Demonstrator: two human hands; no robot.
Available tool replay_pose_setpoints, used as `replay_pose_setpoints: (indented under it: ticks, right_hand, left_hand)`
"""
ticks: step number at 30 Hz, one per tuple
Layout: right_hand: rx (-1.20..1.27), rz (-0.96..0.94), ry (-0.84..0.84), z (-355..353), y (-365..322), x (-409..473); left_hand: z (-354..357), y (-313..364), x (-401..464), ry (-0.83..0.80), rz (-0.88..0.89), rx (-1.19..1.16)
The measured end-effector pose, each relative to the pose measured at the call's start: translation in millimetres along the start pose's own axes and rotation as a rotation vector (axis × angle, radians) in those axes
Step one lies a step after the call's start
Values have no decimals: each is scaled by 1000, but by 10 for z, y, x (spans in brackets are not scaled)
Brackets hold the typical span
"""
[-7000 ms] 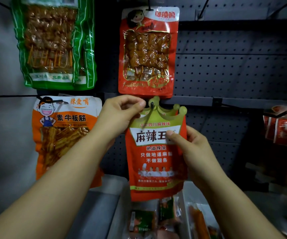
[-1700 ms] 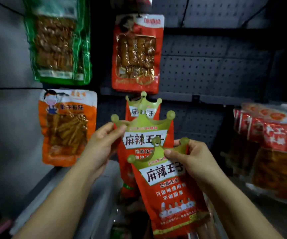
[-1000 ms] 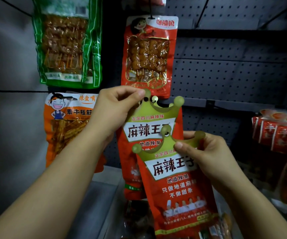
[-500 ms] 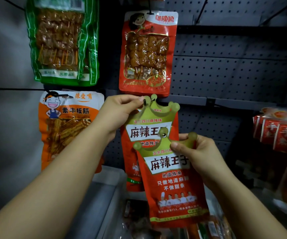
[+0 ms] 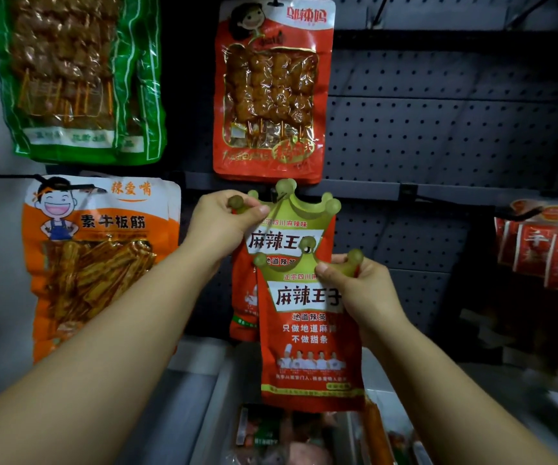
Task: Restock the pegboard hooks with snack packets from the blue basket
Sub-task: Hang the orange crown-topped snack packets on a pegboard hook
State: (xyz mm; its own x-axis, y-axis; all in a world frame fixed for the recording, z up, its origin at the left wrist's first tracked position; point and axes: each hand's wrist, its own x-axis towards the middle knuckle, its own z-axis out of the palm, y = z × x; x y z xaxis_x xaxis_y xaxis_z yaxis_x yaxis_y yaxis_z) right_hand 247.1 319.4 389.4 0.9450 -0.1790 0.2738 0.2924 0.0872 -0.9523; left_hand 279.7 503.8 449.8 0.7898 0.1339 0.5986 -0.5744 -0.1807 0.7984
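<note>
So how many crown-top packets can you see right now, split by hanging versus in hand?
On the hook, held by the left hand: 1 front packet, at least 1 more behind it
In the right hand, not yet hung: 1 packet
Total: 3 visible

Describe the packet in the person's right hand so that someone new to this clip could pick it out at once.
Start at the dark pegboard and drop to the middle of its lower row, under the red skewer packet. Two red crown-topped packets overlap there. The one meant is the front, lower packet, pinched at its crown by the right hand and hanging free, while the left hand holds its twin up at the hook.
</note>
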Motion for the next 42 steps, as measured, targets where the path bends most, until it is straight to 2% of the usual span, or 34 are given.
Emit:
replay_pose_setpoints:
  ticks: [15, 19, 24, 29, 35, 42]
  right_hand:
    - [-122, 2, 137, 55, 51, 571]
    - [-120, 4, 131, 60, 72, 587]
    - [-131, -9, 153, -28, 86, 405]
    - [-81, -23, 27, -75, -73, 68]
    - [-60, -142, -95, 76, -217, -327]
    - [56, -153, -229, 83, -413, -607]
  left_hand:
    - [248, -372, 452, 41, -75, -80]
    - [247, -424, 475, 36, -59, -64]
    - [112, -475, 353, 44, -107, -158]
    - [-20, -351, -12, 117, 56, -79]
    - [8, 39, -516, -189, 133, -203]
    - [-130, 316, -740, -151, 156, -175]
